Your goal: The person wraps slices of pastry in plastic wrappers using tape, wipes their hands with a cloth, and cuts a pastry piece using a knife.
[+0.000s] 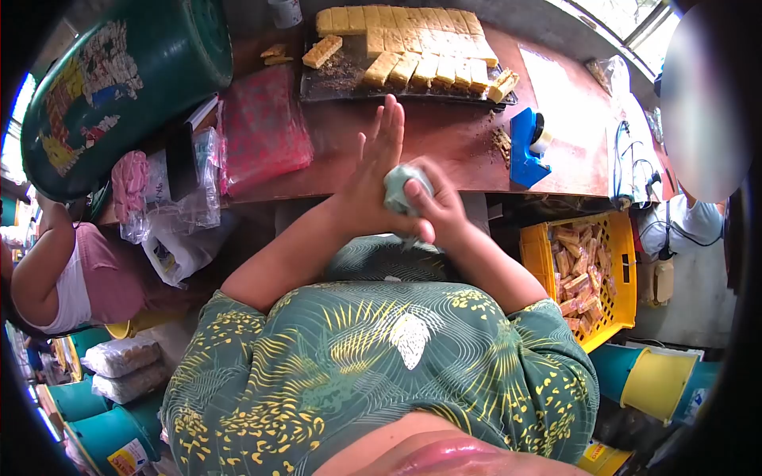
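My left hand (373,170) is raised over the table's near edge, its fingers stretched upward and holding nothing. Against its palm side my right hand (435,202) presses a crumpled pale green cloth (406,186), the fingers wrapped round it. Beyond the hands lies a dark baking tray (337,86) with rows of cut yellow cake bars (421,32). One cake bar (322,51) lies apart at the tray's left, and another (503,85) leans at its right corner.
A blue tape dispenser (525,151) stands at the right on the brown table (476,170). Red-patterned plastic sheets (262,131) lie at left beside a large green bin (127,87). A yellow crate (623,274) of wrapped bars is at lower right. Other people are at both sides.
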Demonstrator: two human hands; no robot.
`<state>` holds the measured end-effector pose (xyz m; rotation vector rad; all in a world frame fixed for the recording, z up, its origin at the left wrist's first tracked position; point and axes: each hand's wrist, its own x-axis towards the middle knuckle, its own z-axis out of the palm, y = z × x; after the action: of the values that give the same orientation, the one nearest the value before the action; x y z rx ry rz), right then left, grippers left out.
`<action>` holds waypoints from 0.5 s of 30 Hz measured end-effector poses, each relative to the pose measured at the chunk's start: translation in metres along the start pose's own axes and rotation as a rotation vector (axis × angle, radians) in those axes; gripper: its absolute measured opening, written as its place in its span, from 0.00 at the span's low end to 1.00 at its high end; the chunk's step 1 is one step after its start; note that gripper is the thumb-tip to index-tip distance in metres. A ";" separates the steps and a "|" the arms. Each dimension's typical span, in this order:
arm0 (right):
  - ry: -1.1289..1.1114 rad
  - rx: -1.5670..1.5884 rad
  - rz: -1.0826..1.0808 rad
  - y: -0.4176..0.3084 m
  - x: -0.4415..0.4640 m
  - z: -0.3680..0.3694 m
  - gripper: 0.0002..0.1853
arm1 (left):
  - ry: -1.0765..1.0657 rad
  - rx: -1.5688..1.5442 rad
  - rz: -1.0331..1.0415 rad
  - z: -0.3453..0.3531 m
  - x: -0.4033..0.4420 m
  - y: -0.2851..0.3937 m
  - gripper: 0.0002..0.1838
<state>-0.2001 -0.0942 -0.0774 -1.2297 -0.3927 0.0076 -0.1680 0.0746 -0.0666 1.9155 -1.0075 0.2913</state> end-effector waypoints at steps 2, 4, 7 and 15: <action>-0.228 0.083 0.201 -0.013 -0.003 0.001 0.15 | -0.001 0.053 -0.001 -0.003 0.000 0.000 0.92; -0.394 0.146 0.452 -0.032 0.000 -0.008 0.17 | -0.037 0.194 -0.052 -0.010 -0.002 0.004 0.91; -0.515 0.006 0.612 -0.048 0.000 -0.006 0.20 | -0.103 0.304 -0.112 -0.014 -0.009 0.006 0.89; -0.296 -0.177 0.268 -0.068 0.014 -0.032 0.12 | -0.079 0.200 -0.158 -0.041 -0.010 -0.002 0.95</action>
<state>-0.1915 -0.1435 -0.0195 -1.4546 -0.4895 0.3958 -0.1652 0.1131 -0.0508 2.1899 -0.8983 0.2340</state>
